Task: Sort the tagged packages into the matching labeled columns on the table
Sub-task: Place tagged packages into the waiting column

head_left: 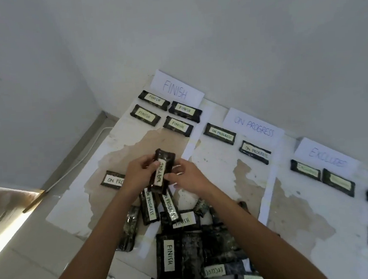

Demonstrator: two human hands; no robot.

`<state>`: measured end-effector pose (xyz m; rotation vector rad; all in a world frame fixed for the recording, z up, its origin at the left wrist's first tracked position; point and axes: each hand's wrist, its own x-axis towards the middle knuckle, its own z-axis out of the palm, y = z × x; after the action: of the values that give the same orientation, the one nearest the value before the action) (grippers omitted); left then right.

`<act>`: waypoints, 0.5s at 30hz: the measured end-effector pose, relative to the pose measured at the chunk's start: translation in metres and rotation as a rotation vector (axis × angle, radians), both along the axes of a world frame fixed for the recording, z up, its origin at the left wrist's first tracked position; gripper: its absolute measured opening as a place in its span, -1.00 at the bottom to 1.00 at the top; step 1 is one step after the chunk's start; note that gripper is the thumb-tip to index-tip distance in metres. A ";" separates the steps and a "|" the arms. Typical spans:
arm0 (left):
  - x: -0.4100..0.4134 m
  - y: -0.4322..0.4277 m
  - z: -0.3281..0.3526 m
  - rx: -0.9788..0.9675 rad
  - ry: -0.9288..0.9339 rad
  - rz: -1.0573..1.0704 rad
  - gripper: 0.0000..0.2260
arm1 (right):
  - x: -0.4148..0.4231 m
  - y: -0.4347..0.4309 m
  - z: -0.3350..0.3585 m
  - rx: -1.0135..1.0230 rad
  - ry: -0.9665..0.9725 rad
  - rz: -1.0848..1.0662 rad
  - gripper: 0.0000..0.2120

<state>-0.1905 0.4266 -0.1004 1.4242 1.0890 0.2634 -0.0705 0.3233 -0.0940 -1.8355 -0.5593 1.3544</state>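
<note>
Table [294, 214], centre to right of frame, carries paper column labels along its far edge. Unsorted package pile [187, 244] lies lower centre. At centre, left hand [137, 173] and right hand [187, 175] both grip the WAITING package [162, 170], raised above the pile.

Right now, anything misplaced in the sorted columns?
One: an ON PROGRESS package lies low in the leftmost column, headed by the FINISH sign. The four packages nearest that sign read FINISH. Both hands hold a WAITING package; no WAITING sign shows.
</note>
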 end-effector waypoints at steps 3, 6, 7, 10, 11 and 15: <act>0.022 -0.012 0.012 0.136 0.028 -0.363 -0.76 | 0.018 -0.027 0.008 0.031 0.020 -0.174 -0.76; 0.039 -0.025 0.019 0.191 0.023 -0.539 -0.79 | 0.028 -0.056 0.009 0.038 0.071 -0.267 -0.86; 0.043 -0.029 0.020 0.204 0.030 -0.558 -0.80 | 0.030 -0.065 0.010 0.042 0.101 -0.320 -0.87; 0.048 -0.042 0.018 0.189 0.057 -0.569 -0.83 | 0.035 -0.089 0.012 0.069 0.193 -0.505 -0.84; 0.048 -0.046 0.017 0.163 0.049 -0.551 -0.81 | 0.037 -0.097 0.014 0.076 0.218 -0.549 -0.85; 0.053 -0.064 0.017 -0.048 -0.052 -0.373 -0.76 | 0.042 -0.127 0.020 0.114 0.330 -0.652 -0.91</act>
<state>-0.1373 0.3623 -0.0835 1.5371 0.7631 0.0064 -0.0285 0.1962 -0.0741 -1.4682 0.1333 1.1033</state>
